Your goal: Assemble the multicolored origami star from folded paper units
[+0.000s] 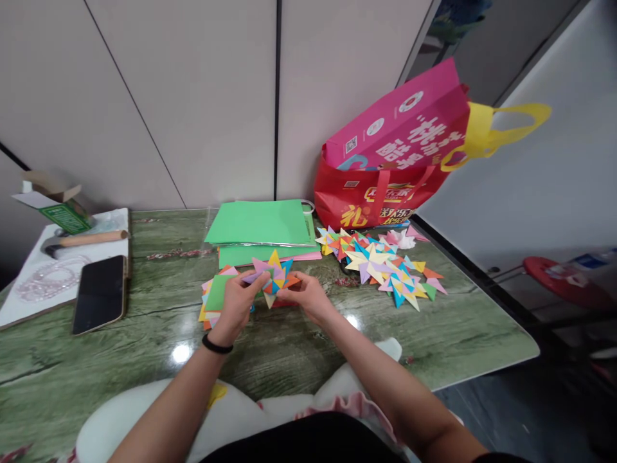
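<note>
Between my two hands, just above the table, is a many-pointed folded paper star [276,272] in purple, yellow, blue and orange. My left hand [237,299] pinches its purple points on the left side. On the other side, the fingers of my right hand [308,297] close on the orange points. Partly under my left hand lies a stack of coloured paper squares [218,297], green on top. Something red, mostly hidden, lies on the table below the star. To the right, several finished-looking paper stars [380,263] lie heaped together.
Behind my hands are green paper sheets [263,222] in a clear sleeve. A red gift bag [366,193] stands at the back right, a pink bag [409,122] in it. Leftward are a phone [99,294], a hammer [87,240] and a green box [65,215].
</note>
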`<state>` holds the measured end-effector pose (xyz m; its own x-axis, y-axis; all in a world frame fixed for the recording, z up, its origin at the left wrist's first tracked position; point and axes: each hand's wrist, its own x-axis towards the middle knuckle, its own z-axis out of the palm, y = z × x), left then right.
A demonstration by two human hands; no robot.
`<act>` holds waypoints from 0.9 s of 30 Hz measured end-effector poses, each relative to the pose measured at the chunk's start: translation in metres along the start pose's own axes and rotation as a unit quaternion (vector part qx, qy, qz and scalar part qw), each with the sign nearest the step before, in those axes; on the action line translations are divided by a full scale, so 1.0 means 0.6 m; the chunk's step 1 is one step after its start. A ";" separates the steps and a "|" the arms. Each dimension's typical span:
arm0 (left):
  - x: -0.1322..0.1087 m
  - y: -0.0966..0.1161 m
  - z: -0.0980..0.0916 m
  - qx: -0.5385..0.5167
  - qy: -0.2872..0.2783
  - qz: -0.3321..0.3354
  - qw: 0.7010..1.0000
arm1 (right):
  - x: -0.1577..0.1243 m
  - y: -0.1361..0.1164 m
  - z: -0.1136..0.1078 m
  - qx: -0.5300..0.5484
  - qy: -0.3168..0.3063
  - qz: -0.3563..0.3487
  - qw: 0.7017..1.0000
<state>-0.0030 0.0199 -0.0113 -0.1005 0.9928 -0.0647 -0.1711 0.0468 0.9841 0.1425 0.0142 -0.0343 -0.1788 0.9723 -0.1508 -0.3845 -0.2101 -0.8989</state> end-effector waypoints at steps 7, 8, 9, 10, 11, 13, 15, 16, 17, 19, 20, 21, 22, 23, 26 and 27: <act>0.000 0.006 -0.001 -0.046 -0.056 -0.059 0.996 | 0.002 0.000 -0.003 0.016 0.035 -0.002 0.999; -0.001 0.006 0.000 -0.047 -0.056 -0.066 0.995 | 0.002 -0.002 -0.002 0.015 0.037 0.000 0.999; -0.001 0.006 -0.001 -0.048 -0.053 -0.069 0.995 | 0.001 -0.003 -0.002 0.013 0.036 0.003 0.999; -0.001 0.006 -0.001 -0.051 -0.051 -0.071 0.995 | 0.000 -0.005 -0.002 0.012 0.031 0.006 0.999; -0.001 0.007 -0.001 -0.055 -0.051 -0.073 0.994 | 0.000 -0.006 -0.002 0.012 0.024 0.009 1.000; -0.001 0.008 -0.002 -0.064 -0.058 -0.081 0.993 | -0.002 -0.007 -0.002 0.015 0.009 0.016 1.000; -0.002 0.008 -0.003 -0.070 -0.067 -0.095 0.991 | -0.002 -0.006 -0.001 0.016 0.001 0.022 1.000; -0.002 0.008 -0.004 -0.073 -0.071 -0.103 0.989 | -0.002 -0.006 -0.001 0.014 0.002 0.021 1.000; -0.002 0.007 -0.004 -0.075 -0.075 -0.108 0.989 | -0.002 -0.005 -0.001 0.009 0.008 0.014 1.000; -0.001 0.005 -0.005 -0.073 -0.073 -0.100 0.990 | 0.000 -0.004 -0.001 -0.010 0.039 -0.027 0.999; -0.001 0.003 -0.006 -0.069 -0.064 -0.089 0.992 | 0.001 -0.004 -0.002 -0.025 0.061 -0.056 0.996; -0.001 0.002 -0.006 -0.066 -0.052 -0.079 0.993 | 0.002 -0.005 -0.003 -0.043 0.083 -0.085 0.992; -0.002 0.001 -0.007 -0.065 -0.046 -0.076 0.994 | 0.003 -0.006 -0.005 -0.059 0.102 -0.114 0.986; -0.002 0.001 -0.007 -0.066 -0.049 -0.080 0.993 | 0.004 -0.007 -0.007 -0.074 0.118 -0.141 0.980; -0.006 0.006 -0.004 -0.083 -0.115 -0.126 0.982 | 0.006 -0.011 -0.011 -0.088 0.148 -0.214 0.962; -0.008 0.008 -0.002 -0.091 -0.135 -0.136 0.977 | 0.007 -0.013 -0.012 -0.084 0.153 -0.232 0.957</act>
<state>-0.0047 0.0149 -0.0063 0.2318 0.9403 -0.2494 -0.3286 0.3170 0.8897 0.1511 0.0204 -0.0312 0.2584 0.9471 0.1902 -0.2029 0.2457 -0.9479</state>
